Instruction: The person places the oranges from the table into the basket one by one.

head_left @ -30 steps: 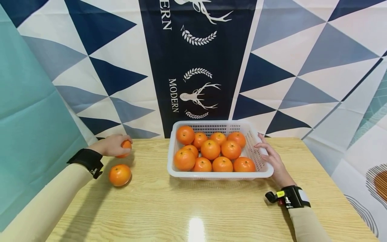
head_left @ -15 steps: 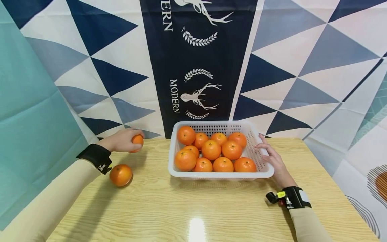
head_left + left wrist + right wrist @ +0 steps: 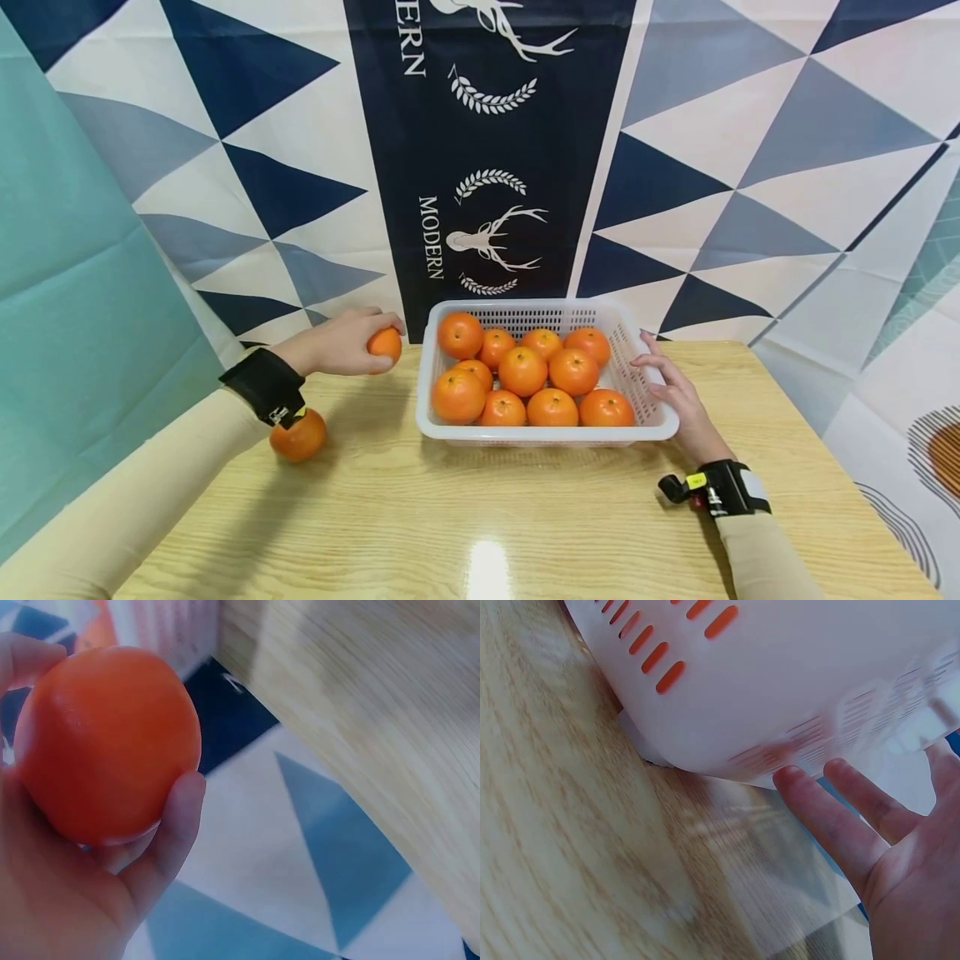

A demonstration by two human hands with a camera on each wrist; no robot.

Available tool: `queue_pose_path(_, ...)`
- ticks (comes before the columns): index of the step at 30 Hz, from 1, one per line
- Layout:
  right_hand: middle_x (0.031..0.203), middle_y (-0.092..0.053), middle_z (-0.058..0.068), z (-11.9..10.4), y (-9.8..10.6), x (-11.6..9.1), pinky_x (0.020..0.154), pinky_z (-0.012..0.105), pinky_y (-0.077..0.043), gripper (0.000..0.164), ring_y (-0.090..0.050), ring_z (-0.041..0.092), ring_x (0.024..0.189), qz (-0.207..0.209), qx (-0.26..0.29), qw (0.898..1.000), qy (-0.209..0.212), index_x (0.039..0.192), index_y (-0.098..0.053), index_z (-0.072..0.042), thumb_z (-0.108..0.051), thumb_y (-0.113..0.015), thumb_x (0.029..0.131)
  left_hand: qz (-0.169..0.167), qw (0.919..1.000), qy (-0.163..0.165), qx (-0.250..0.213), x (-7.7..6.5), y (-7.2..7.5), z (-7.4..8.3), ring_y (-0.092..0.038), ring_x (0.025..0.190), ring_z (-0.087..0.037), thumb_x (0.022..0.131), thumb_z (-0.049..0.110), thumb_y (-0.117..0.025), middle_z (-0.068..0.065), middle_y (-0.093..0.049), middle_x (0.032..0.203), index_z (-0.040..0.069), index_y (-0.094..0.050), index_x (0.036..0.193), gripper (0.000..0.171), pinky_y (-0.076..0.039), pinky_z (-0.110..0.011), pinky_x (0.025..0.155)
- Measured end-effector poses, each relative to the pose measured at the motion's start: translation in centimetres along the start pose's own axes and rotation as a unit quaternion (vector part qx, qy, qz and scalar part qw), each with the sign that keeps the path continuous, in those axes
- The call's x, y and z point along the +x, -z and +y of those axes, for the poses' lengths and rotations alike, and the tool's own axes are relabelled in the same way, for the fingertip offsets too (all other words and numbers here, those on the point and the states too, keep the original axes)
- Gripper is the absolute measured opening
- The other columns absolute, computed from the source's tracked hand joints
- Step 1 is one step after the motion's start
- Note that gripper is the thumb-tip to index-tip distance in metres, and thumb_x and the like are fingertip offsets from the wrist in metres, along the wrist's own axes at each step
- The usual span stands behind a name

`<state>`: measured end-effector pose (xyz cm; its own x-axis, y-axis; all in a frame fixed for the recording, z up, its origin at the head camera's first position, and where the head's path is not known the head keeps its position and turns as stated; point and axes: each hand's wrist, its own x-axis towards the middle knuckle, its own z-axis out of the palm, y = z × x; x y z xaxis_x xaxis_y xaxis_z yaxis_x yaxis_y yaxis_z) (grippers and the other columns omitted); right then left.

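Observation:
My left hand [image 3: 348,342] grips an orange [image 3: 109,746] between thumb and fingers, above the table just left of the white plastic basket [image 3: 551,433]. The fruit's smooth skin fills much of the left wrist view. Beneath the left wrist another orange [image 3: 298,437] rests on the table, partly covered by the wristband. Several oranges [image 3: 522,371] lie inside the basket, some stacked on others. At the basket's right end, my right hand [image 3: 684,410] touches the rim and outer wall with fairly straight fingers [image 3: 829,817].
The light wooden table [image 3: 420,533] runs up to a patterned cloth wall [image 3: 487,167] directly behind the basket. A teal cloth [image 3: 90,308] hangs on the left side. Black bands with small devices [image 3: 723,490] circle both wrists.
My left hand has carried its orange rightward, closer to the basket. The orange on the table stays put, and my right hand remains at the basket's right end.

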<state>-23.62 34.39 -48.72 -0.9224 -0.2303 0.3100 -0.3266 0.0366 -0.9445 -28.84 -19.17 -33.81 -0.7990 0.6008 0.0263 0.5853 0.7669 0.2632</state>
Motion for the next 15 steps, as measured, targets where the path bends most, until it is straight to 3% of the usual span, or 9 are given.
queue_pose_path(8,0.194,-0.003,-0.002,0.0,0.0,0.1,0.118,0.006,-0.040,0.037,0.001,0.023,0.181,0.001,-0.006,1.000,0.001,0.139,-0.062,-0.014,-0.007,-0.041,0.110,0.002,0.9997,-0.024,-0.006,0.7,0.1,2.9,-0.064,0.091,-0.023,0.090,0.034,-0.069,-0.011,-0.069,0.113,0.013,-0.068,0.137,0.051,-0.050,-0.032,0.074)
queue_pose_path(15,0.194,-0.002,0.000,-0.1,0.1,0.0,0.118,0.006,-0.039,0.037,0.003,0.025,0.181,0.000,-0.003,1.000,0.004,0.139,-0.062,-0.013,-0.007,-0.040,0.110,-0.008,0.9997,-0.023,-0.004,1.4,0.4,4.1,-0.064,0.094,-0.023,0.089,0.032,-0.068,-0.011,-0.067,0.116,0.015,-0.068,0.139,0.052,-0.051,-0.032,0.076)
